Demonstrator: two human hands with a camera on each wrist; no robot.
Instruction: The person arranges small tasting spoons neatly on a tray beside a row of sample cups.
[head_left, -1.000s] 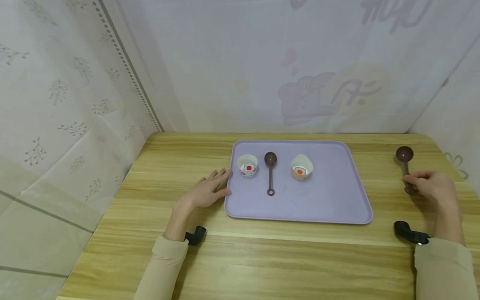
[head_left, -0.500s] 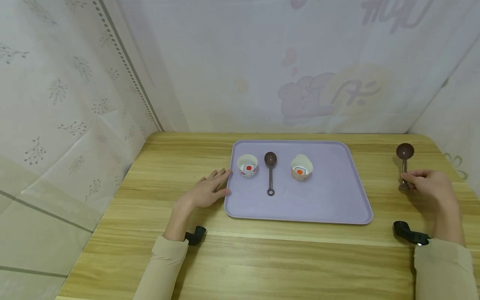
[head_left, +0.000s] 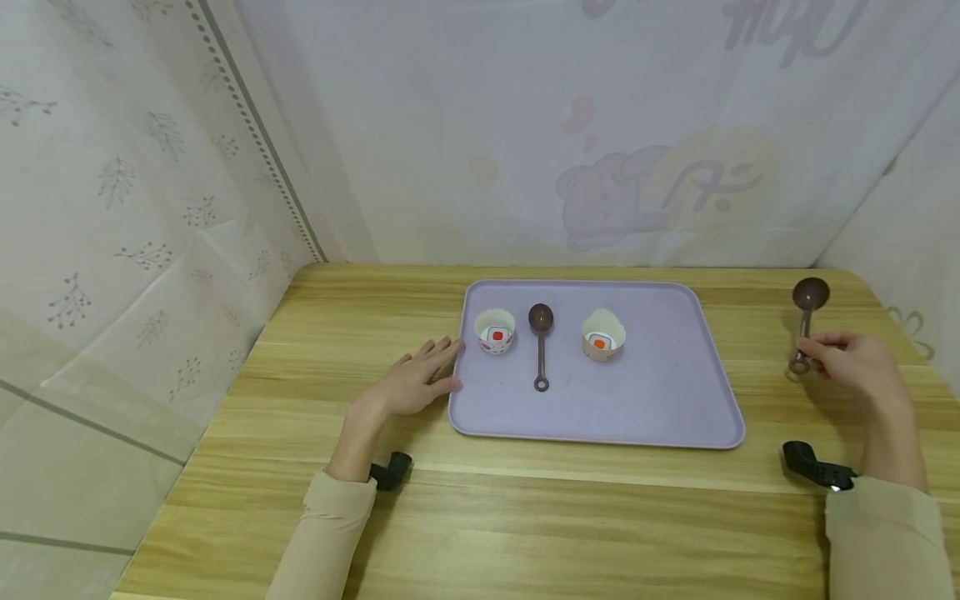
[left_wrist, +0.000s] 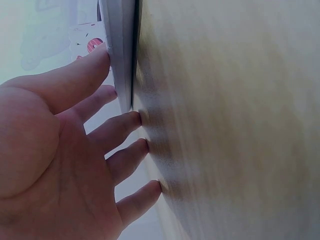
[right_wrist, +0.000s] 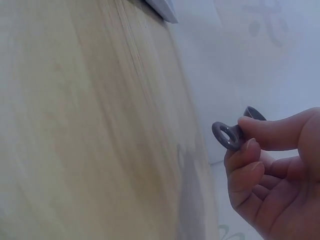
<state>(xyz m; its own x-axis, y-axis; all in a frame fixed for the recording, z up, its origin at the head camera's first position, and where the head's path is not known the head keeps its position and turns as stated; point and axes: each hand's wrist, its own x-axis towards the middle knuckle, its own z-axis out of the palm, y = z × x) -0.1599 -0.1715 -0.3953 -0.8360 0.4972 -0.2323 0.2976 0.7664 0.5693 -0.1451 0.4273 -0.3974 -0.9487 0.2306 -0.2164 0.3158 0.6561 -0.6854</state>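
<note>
My right hand (head_left: 862, 365) pinches the handle of a brown measuring spoon (head_left: 811, 294) above the table, right of the tray. In the right wrist view the ring end of that spoon (right_wrist: 227, 136) sticks out past the thumb and fingers. My left hand (head_left: 408, 383) rests with spread fingers at the left rim of a lilac tray (head_left: 660, 400); the left wrist view has the thumb (left_wrist: 85, 75) against the rim. On the tray a second brown spoon (head_left: 542, 346) lies between a paper cup with a red piece (head_left: 495, 332) and a paper cup with an orange piece (head_left: 603, 335).
The wooden table (head_left: 570, 525) runs up to a patterned cloth (head_left: 450, 150) at the back and sides. Black wrist cameras sit on both forearms, one of them a black camera mount (head_left: 817, 467) by the right sleeve.
The spoon in my right hand has tilted, its bowl shifting slightly away from me and its ring end swinging left. My left hand and the things on the tray stay put.
</note>
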